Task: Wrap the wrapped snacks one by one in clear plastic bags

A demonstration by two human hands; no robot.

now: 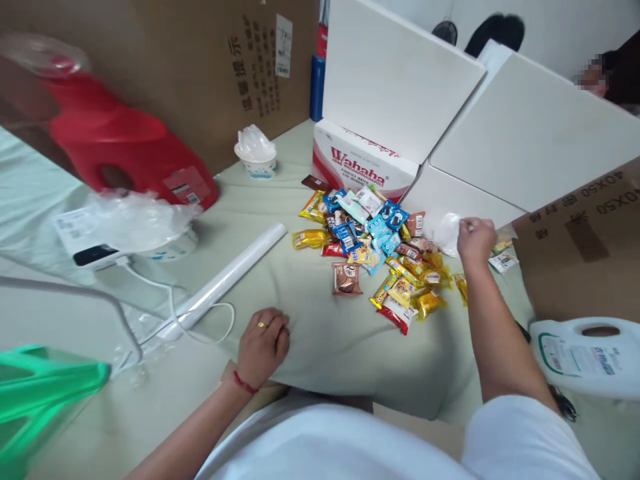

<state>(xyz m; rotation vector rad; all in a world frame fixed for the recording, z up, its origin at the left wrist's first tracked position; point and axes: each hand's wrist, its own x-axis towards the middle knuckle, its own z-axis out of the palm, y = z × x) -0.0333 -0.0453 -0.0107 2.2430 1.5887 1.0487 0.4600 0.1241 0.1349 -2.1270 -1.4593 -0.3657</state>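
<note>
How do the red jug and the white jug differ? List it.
The red jug sits far left on the table, behind crumpled clear plastic; the white jug lies at the right edge, near the right hand's forearm. The red jug is solid red with a small label; the white jug has green trim and a printed label. Both are plastic with a cut-out handle.
</note>
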